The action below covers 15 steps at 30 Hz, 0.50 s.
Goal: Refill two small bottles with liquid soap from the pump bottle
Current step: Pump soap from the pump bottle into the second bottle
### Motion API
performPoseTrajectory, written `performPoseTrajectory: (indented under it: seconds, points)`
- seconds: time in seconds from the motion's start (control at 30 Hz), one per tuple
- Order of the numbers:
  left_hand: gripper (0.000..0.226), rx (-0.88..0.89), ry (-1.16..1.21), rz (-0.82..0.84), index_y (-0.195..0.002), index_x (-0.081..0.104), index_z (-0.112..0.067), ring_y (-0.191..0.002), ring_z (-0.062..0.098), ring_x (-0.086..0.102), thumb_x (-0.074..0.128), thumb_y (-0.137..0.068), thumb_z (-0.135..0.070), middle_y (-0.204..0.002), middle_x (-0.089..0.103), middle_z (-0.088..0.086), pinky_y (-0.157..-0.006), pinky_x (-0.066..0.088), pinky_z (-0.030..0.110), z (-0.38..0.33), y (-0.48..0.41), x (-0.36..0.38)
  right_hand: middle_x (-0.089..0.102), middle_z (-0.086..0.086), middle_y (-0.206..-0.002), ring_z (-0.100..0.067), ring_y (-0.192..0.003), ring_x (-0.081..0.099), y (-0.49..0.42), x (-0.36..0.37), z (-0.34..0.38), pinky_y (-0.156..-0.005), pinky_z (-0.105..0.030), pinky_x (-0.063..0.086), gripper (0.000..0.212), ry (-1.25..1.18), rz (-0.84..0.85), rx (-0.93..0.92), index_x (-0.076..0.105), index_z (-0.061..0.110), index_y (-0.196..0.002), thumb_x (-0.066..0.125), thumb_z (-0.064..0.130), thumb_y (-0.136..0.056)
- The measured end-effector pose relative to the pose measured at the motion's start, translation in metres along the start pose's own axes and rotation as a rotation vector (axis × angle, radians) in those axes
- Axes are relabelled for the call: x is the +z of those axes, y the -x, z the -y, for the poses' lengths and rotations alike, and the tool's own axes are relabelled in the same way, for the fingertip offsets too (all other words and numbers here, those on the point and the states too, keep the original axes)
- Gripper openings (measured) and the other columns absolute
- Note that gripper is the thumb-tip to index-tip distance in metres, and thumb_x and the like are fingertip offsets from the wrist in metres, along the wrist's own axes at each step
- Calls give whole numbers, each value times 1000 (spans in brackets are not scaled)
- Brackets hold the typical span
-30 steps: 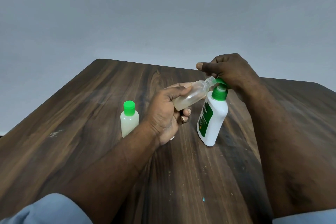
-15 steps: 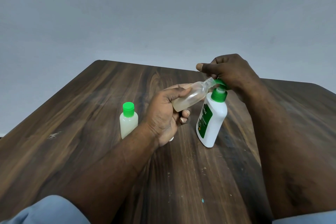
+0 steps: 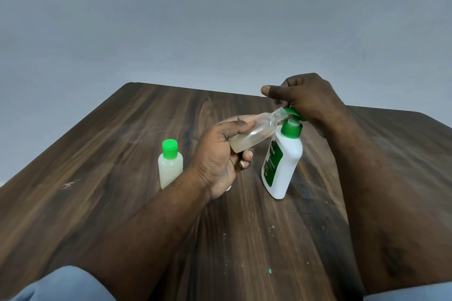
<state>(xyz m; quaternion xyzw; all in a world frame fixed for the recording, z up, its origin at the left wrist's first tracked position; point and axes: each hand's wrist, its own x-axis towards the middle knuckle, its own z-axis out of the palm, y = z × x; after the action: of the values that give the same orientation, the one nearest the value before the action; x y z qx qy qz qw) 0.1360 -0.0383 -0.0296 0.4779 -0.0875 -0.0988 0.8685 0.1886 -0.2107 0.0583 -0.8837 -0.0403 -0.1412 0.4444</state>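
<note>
My left hand [image 3: 221, 154] grips a small clear bottle [image 3: 254, 133], uncapped and tilted, its open neck held under the green spout of the pump bottle [image 3: 281, 161]. A little pale liquid lies in the small bottle's lower end. The white pump bottle has a green label and stands on the table, leaning slightly. My right hand [image 3: 305, 98] rests on top of its green pump head, fingers curled over it. A second small bottle [image 3: 170, 164] with a green cap stands upright to the left, holding pale liquid.
The dark wooden table [image 3: 97, 178] carries small crumbs and a teal speck near its front. A plain grey wall rises behind the far edge. Light blue sleeves show at the bottom corners.
The pump bottle has shifted slightly and its pump head has risen a little. Both hands keep their places, the small bottle still at the spout.
</note>
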Motion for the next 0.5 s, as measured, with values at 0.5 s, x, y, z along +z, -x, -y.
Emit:
performPoseTrajectory:
  seconds: [0.5]
  points:
    - [45,9,-13,14,-132,63,0,-49,9,46,58,-93,-23,-117,65,27,-45,36,23,2,-3,-2,68,-1,-64,-15,-63,58,-2,1,-2,-67,-32,47,50,14,20,9,63,12,-62,85,54,-80]
